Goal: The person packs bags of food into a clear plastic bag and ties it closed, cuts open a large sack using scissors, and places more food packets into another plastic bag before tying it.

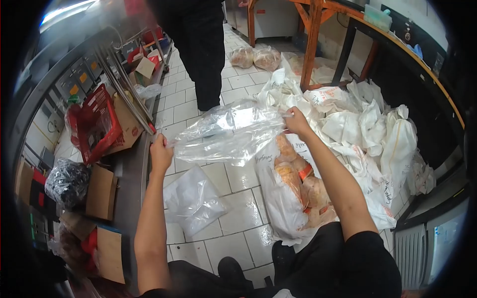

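Observation:
A large clear plastic bag [233,129] is stretched out in the air between my two hands. My left hand [161,151] pinches its left end, and my right hand [297,121] grips its right end. Below it, a stack of flat clear plastic bags [195,201] lies on the tiled floor. Right of that stack, an open white sack [280,218] holds several packed pieces of orange-brown food [313,192], partly under plastic.
White sacks [343,124] pile up on the right by an orange-legged table [312,44]. Two filled bags [255,58] sit farther back. A person in dark trousers [201,54] stands ahead. Left are a metal shelf [130,198], a red basket [102,124] and cardboard boxes [102,192].

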Motion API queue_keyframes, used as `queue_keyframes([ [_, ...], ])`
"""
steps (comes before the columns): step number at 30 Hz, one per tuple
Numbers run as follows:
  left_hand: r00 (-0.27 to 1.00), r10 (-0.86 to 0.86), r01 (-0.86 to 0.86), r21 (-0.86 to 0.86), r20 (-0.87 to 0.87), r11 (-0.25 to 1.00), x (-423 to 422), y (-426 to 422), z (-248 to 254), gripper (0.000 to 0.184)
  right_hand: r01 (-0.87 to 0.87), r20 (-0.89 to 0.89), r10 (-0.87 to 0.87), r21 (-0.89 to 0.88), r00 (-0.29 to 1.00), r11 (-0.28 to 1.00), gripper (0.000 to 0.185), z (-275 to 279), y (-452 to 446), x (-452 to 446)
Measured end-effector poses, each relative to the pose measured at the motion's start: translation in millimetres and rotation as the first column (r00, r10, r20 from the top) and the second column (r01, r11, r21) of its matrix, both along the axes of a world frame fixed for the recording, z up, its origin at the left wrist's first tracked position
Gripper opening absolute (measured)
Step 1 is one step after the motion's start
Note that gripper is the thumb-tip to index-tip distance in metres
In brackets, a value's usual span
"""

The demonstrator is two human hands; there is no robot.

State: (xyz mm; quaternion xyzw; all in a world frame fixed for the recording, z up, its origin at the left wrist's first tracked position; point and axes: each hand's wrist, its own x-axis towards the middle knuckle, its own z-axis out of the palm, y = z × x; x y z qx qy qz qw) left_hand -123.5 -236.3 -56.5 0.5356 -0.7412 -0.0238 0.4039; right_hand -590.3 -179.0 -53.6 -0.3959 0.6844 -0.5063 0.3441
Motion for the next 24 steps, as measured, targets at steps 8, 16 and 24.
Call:
queue_keyframes([
  [8, 0.946, -0.201, 0.108, 0.337, 0.255, 0.935, -47, 24, 16, 0.114, 0.121, 0.020, -0.122, -0.381, 0.992, 0.917, 0.035, 90, -7, 79],
  [16, 0.978, -0.168, 0.193, 0.238, -0.122, 0.952, -123, 29, 35, 0.047, -0.435, -0.663, -0.003, -0.494, 0.748, 0.753, 0.039, 88, 6, 116],
  [24, 0.842, 0.054, 0.253, 0.482, -0.536, 0.839, -96, 23, 32, 0.026, -0.294, -0.202, 0.369, 0.321, 0.907, 0.900, 0.030, 11, 0, 61],
])
